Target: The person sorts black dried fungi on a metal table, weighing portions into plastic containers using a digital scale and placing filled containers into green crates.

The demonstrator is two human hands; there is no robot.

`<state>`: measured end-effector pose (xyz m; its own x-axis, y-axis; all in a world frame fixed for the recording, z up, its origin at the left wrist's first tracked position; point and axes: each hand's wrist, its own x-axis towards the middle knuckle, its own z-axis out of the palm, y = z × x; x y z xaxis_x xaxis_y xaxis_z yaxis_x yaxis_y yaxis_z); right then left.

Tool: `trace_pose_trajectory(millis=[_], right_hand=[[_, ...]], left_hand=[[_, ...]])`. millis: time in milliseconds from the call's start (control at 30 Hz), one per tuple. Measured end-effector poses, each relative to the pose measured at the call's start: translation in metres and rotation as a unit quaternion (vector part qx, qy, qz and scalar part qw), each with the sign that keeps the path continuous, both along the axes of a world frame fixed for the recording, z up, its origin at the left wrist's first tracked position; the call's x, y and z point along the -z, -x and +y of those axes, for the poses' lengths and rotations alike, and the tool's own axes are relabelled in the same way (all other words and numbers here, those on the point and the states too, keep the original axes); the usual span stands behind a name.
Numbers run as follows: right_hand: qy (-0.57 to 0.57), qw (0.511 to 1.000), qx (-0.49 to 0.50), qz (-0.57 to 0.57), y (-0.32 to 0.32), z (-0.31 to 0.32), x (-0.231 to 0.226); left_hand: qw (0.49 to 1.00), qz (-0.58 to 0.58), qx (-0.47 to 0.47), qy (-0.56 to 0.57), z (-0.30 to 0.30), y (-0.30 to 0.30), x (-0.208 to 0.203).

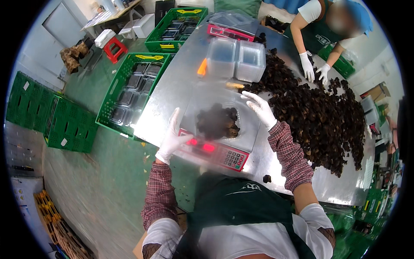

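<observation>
A clear plastic box [233,113] filled with dark brown mushrooms [218,122] rests on the metal pan of a red and silver digital scale [215,152]. A blurred patch veils part of the mushrooms. My left hand [172,139], in a white glove, is open at the scale's left side, its thumb stretched over the lit display and the other fingers pointing up. On the far side of the box, to the right, my right hand [261,110] is open too, gloved in white, with fingers extended. Neither hand holds anything.
A large heap of dark mushrooms [319,116] covers the steel table's right side, where a co-worker's gloved hands [307,67] work. Stacked clear boxes [250,62], an orange-handled tool [202,68] and a second scale [230,32] lie beyond. Green crates [110,101] of packed boxes stand left.
</observation>
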<state>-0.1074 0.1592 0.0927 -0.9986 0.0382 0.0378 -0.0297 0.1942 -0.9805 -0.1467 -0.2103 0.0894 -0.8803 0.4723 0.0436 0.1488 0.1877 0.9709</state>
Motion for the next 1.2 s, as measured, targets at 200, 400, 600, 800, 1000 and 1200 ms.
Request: trace_pose_trajectory(millis=[200,400,600,800,1000,1200], right_hand=[[-0.190,0.978,-0.013,0.085,0.020,-0.019,-0.004],[-0.221,0.963,-0.003,0.154,0.044,-0.062,-0.019],[-0.247,0.938,-0.219,0.102,0.043,-0.058,-0.015],[-0.321,0.937,-0.081,0.112,0.020,-0.011,-0.034],[-0.588,0.796,-0.050,0.134,-0.004,-0.052,-0.016],[-0.482,0.871,-0.044,0.083,-0.004,-0.042,-0.012]], left_hand=[[0.991,0.058,0.035,0.111,0.002,0.010,-0.013],[0.972,0.094,0.049,0.210,0.029,0.005,0.006],[0.950,0.112,0.009,0.292,0.059,-0.002,0.019],[0.973,0.093,0.007,0.213,0.054,-0.005,0.025],[0.972,0.100,0.009,0.212,0.054,-0.005,0.024],[0.980,0.095,0.018,0.173,0.046,-0.003,0.019]])
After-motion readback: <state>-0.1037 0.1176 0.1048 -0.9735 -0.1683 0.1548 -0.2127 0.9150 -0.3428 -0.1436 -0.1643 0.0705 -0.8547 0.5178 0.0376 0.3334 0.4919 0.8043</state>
